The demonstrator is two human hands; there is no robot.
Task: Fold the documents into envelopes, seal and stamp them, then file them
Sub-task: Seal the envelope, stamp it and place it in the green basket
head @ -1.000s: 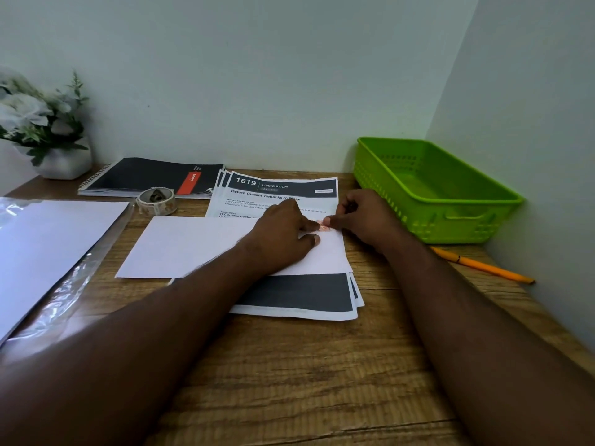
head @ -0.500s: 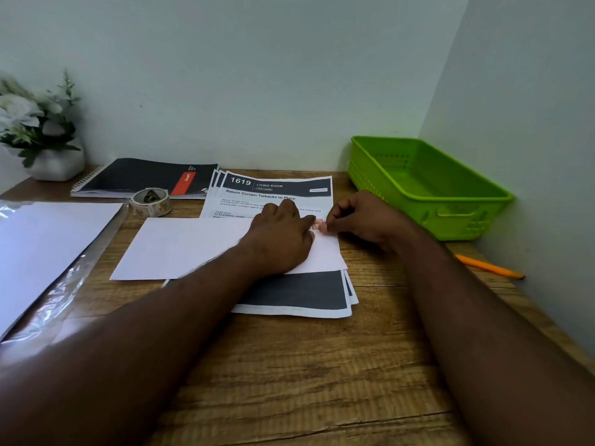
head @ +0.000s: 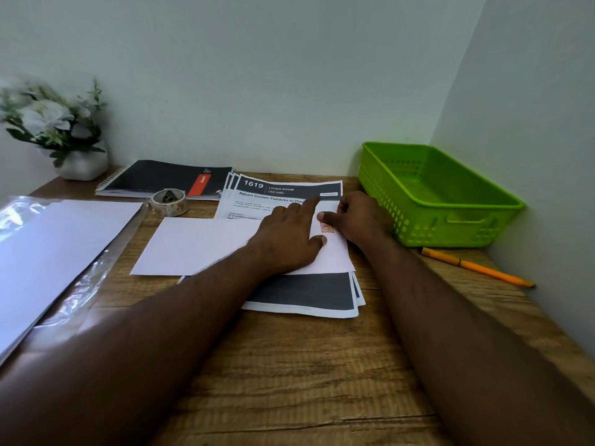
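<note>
**Stamp on the envelope, head view**

A white envelope (head: 206,244) lies flat on a stack of printed documents (head: 289,196) in the middle of the wooden desk (head: 306,365); the top sheet reads "1619 LIVING ROOM". The left hand (head: 289,233) rests palm down on the right part of the envelope, fingers straight and spread, gripping nothing. A small reddish stamp (head: 326,228) sits near the envelope's far right corner, between the 2 hands. The right hand (head: 357,217) has curled fingers, its thumb tip touching the envelope just beyond the stamp; whether it pinches anything cannot be told. A green basket (head: 450,226) stands at far right, an orange pencil (head: 476,267) beside its near wall. At left lie a tape roll (head: 169,202), a spiral notebook (head: 154,180), a plastic sleeve of white sheets (head: 48,252) and a potted plant (head: 61,130).
</note>
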